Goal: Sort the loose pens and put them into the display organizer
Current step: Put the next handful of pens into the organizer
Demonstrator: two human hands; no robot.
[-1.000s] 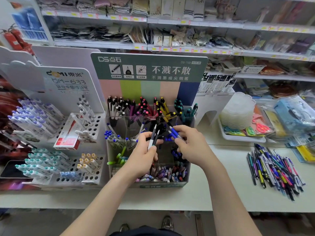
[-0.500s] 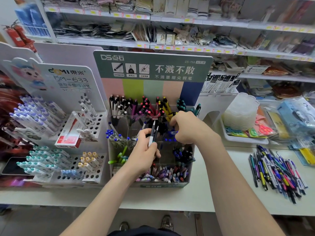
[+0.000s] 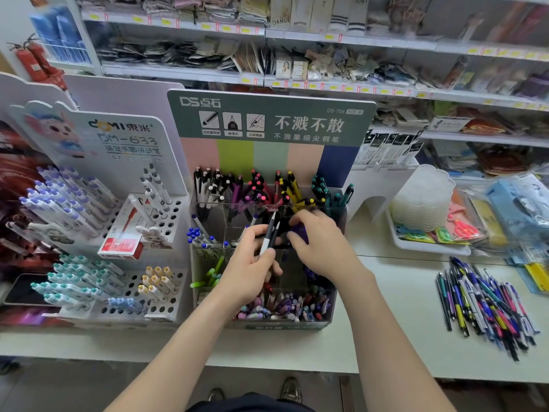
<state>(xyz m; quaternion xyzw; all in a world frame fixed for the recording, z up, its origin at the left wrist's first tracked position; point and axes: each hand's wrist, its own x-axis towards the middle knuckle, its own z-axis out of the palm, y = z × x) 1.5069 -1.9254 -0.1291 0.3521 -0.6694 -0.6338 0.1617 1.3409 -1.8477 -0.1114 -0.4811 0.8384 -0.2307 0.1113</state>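
Two pens [image 3: 268, 233] pinched in left hand [image 3: 252, 275] fingers | right hand [image 3: 323, 248] blurred; grip: cannot tell | display organizer [image 3: 285, 325] partly hidden

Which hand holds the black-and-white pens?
The left hand: its fingers grip two pens upright; the right hand is over the organizer.

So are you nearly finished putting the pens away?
Not yet. The display organizer already holds pens grouped by colour in its back row. Right now the left hand grips two black-and-white pens over it, and the right hand curls round a blurry blue thing beside them. A big pile of loose pens waits on the table to the right, so plenty is left.
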